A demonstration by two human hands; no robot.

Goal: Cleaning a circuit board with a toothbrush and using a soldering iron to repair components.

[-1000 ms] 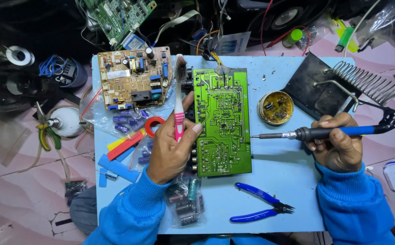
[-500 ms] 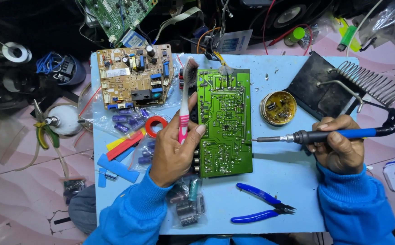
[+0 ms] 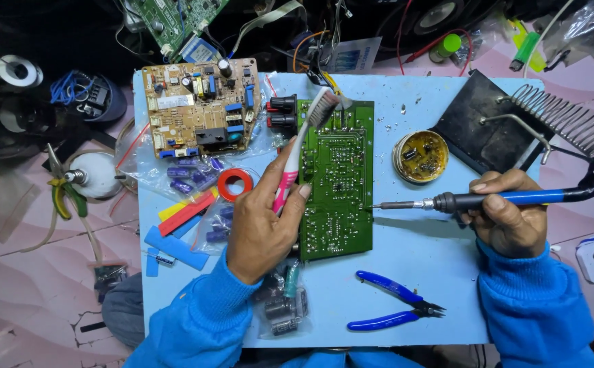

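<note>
Over the left edge of the green board [image 3: 336, 180], the left hand [image 3: 264, 218] is closed around a pink-and-white toothbrush [image 3: 297, 155]. Its fingers wrap the handle, the thumb tip touches the board's edge, and the bristle head rises up and away from the grip to rest on the board's top left corner. The board lies solder side up on the blue mat [image 3: 406, 272], just right of that grip. Two red-capped black terminals [image 3: 282, 114] stick out from the board's upper left edge, just above the fingers.

To the right of the board, the right hand [image 3: 508, 218] is clenched on the blue handle of a soldering iron [image 3: 474, 201]. The iron lies nearly level, and its tip reaches leftward from the grip to the board's right edge. Its black cable loops up behind the hand. Above this hand sits an open round tin [image 3: 421, 156] of yellowish flux, and up and to the right of it a black stand [image 3: 484, 126] with a wire coil.

Below, between the two forearms, blue-handled cutters [image 3: 396, 307] lie on the mat. Left of the toothbrush grip are a red tape roll [image 3: 235, 184], coloured plastic strips [image 3: 184, 215], and a tan board [image 3: 201, 109] farther up. A bag of capacitors [image 3: 284, 307] lies by the left wrist.
</note>
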